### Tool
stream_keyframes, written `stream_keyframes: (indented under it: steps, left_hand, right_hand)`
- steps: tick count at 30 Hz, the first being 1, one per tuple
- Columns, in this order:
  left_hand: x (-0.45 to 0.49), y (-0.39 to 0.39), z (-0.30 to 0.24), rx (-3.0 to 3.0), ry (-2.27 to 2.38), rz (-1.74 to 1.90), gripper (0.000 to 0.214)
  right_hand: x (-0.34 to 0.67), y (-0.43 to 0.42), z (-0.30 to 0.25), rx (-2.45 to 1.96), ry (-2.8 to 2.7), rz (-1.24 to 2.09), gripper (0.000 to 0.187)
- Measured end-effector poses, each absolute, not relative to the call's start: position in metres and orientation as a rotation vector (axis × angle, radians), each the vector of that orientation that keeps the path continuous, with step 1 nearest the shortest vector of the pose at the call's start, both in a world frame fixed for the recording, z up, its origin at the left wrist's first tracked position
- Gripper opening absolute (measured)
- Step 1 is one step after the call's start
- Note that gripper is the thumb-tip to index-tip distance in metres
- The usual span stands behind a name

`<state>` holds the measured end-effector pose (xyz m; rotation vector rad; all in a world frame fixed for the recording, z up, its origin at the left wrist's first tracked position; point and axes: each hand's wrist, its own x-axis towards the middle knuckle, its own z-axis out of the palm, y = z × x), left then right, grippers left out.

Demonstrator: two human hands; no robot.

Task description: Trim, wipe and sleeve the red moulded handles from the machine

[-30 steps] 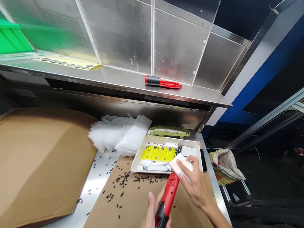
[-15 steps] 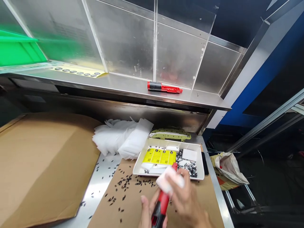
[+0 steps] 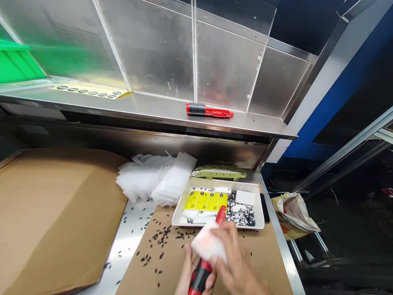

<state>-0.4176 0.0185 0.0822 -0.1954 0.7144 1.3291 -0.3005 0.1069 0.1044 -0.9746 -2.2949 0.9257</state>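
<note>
Your white foam pad [image 3: 208,247] has slid down the red and black handled tool [image 3: 205,262] toward its grip since a second ago, off the tray's edge. The shallow white rectangular tray [image 3: 259,213], near the worktop's right edge, holds yellow printed labels [image 3: 206,200], a small white block [image 3: 245,197] and a heap of small black parts [image 3: 242,214]. Your left hand [image 3: 192,275] has its fingers wrapped round the tool's grip; your right hand [image 3: 235,262] presses the pad onto the shaft, fingers closed over it.

Both the left hand [image 3: 192,272] and the right hand [image 3: 236,266] are bare, no gloves, rings or watch showing, and no sleeve reaches either wrist.
</note>
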Motion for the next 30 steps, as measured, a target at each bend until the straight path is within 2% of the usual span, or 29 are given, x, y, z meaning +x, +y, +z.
stream_keyframes:
  steps: [2, 7, 11, 16, 21, 24, 30]
  left_hand:
    - [-0.416, 0.020, 0.085, -0.200, 0.768, 1.356, 0.051]
    - [-0.416, 0.024, 0.083, -0.163, 0.764, 1.336, 0.052]
    - [-0.416, 0.024, 0.076, -0.167, 0.782, 1.326, 0.048]
    - [-0.417, 0.023, 0.068, -0.114, 0.680, 1.268, 0.050]
    - [-0.415, 0.026, 0.064, -0.123, 0.809, 1.332, 0.049]
    - [-0.415, 0.030, 0.062, -0.110, 0.814, 1.350, 0.050]
    - [-0.412, 0.030, 0.061, -0.092, 0.863, 1.344, 0.049]
  right_hand:
    - [-0.304, 0.103, 0.104, -0.912, -2.276, 1.007, 0.044]
    - [-0.305, 0.107, 0.102, -1.010, -2.178, 0.949, 0.038]
    - [-0.300, 0.105, 0.099, -0.914, -2.285, 1.070, 0.041]
    - [-0.300, 0.108, 0.101, -1.023, -2.242, 0.913, 0.032]
    - [-0.304, 0.099, 0.104, -1.032, -2.309, 1.009, 0.024]
    - [-0.308, 0.098, 0.105, -1.102, -2.251, 0.946, 0.018]
    - [-0.306, 0.103, 0.106, -1.088, -2.273, 0.981, 0.019]
